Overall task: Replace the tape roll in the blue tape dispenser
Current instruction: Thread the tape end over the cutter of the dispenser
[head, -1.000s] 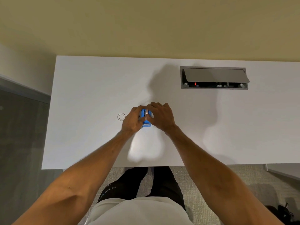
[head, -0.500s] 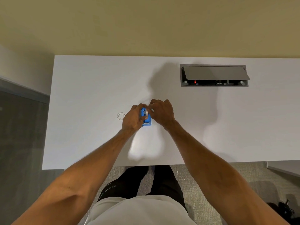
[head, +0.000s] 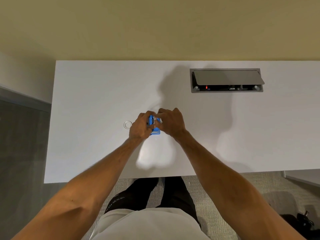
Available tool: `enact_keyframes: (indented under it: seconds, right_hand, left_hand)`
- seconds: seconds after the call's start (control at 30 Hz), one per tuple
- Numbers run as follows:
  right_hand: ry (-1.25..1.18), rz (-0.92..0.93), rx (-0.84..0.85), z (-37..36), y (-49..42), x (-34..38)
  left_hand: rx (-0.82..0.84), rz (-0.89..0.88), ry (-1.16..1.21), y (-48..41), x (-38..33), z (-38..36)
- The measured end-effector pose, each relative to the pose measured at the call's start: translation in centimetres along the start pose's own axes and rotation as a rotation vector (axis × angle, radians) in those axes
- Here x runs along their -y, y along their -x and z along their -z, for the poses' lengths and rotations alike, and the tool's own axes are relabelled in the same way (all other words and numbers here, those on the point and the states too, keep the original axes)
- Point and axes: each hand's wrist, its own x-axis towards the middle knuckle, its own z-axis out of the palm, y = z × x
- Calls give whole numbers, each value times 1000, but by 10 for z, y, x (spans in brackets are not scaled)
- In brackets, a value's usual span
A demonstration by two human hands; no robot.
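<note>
Right hand (head: pixel 170 122) shifted; both hands still gripping blue tape dispenser (head: pixel 154 131).

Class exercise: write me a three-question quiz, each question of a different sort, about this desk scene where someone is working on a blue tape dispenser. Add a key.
1. True or false: both hands are on the blue tape dispenser.
2. Multiple choice: the small clear ring lies on the white desk
A. left of the left hand, apart from it
B. inside the cable box
C. under the right hand
3. Fill in: the lid of the grey cable box set into the desk stands ____.

Key: 1 true; 2 A; 3 open
</note>
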Motion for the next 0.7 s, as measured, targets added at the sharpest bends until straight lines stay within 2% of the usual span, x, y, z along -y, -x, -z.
enact_keyframes:
  seconds: [0.27,0.53,0.7]
  right_hand:
    - [-56,-25,4,0,-5,-4]
    - [-18,6,-2,-3,1,-1]
    - [17,31,23,-4,0,-4]
  left_hand:
    - [-6,8,27,-1,3,-3]
    - [-6,-9,123,-2,5,-4]
    - [2,-14,82,-5,8,-3]
